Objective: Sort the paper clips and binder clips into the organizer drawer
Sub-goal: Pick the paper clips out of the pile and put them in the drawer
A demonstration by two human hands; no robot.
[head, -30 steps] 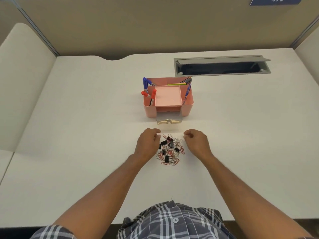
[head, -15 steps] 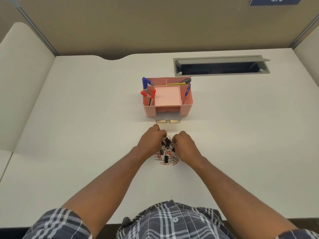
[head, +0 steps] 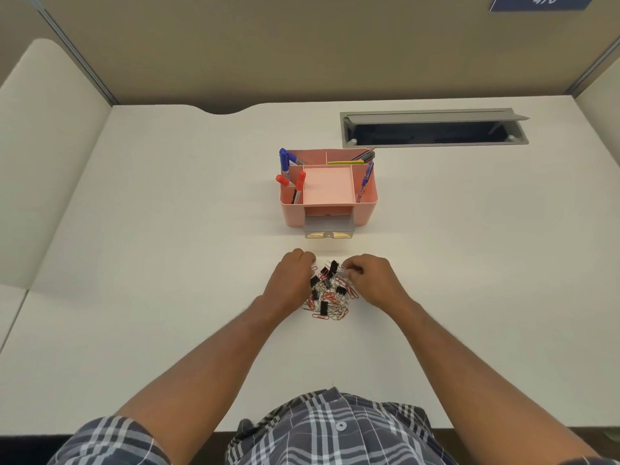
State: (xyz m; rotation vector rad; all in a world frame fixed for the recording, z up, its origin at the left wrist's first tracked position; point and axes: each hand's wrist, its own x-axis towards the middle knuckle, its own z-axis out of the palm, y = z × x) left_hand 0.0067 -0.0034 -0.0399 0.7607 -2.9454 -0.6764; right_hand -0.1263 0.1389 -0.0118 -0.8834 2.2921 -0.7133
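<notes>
A heap of red and silver paper clips (head: pixel 335 308) mixed with black binder clips (head: pixel 323 307) lies on the white desk in front of me. My left hand (head: pixel 292 278) rests at the heap's left edge with its fingers curled under, and its fingertips are hidden. My right hand (head: pixel 374 280) is at the heap's right edge, its fingertips pinched on the wire handle of a black binder clip (head: pixel 333 265) at the far end of the heap. Beyond the heap stands the pink organizer (head: pixel 292 209) with its small clear drawer (head: pixel 328 227) pulled out toward me.
Red and blue markers (head: pixel 284 161), pens and a yellow item stand in the organizer's outer compartments. A grey cable hatch (head: pixel 432 117) is open in the desk at the far right. Divider panels close off the back and both sides of the desk.
From apart, both hands came together over the far end of the heap. They have since spread slightly, and the right fingertips now pinch a binder clip's handle.
</notes>
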